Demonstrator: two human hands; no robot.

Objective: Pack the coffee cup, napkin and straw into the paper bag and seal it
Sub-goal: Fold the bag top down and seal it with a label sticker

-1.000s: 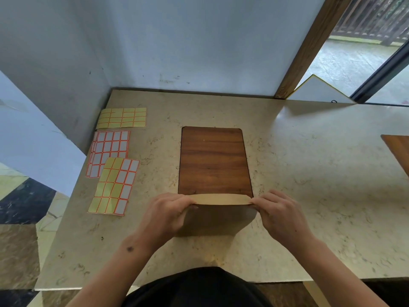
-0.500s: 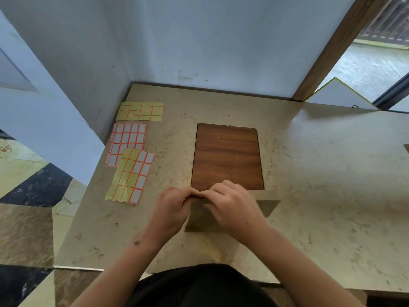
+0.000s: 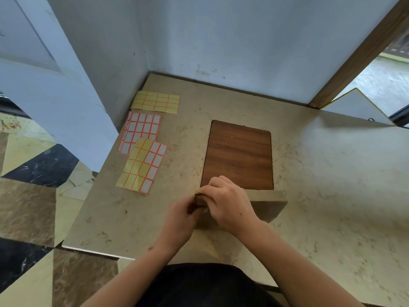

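The brown paper bag (image 3: 267,208) stands upright near the front of the table, its top folded flat. My left hand (image 3: 182,220) and my right hand (image 3: 231,206) meet at the left end of the folded top. Both pinch the paper there with curled fingers. The right hand covers most of the bag's left half. No cup, napkin or straw shows anywhere in view.
A wooden board (image 3: 239,156) lies flat just behind the bag. Three sheets of orange-edged stickers (image 3: 143,165) lie to the left near the wall corner. The beige stone table (image 3: 332,185) ends at a front-left edge (image 3: 88,250) close to my left forearm.
My right hand slid from the right end of the bag's top to the left end and joined my left hand. The view has shifted towards the left.
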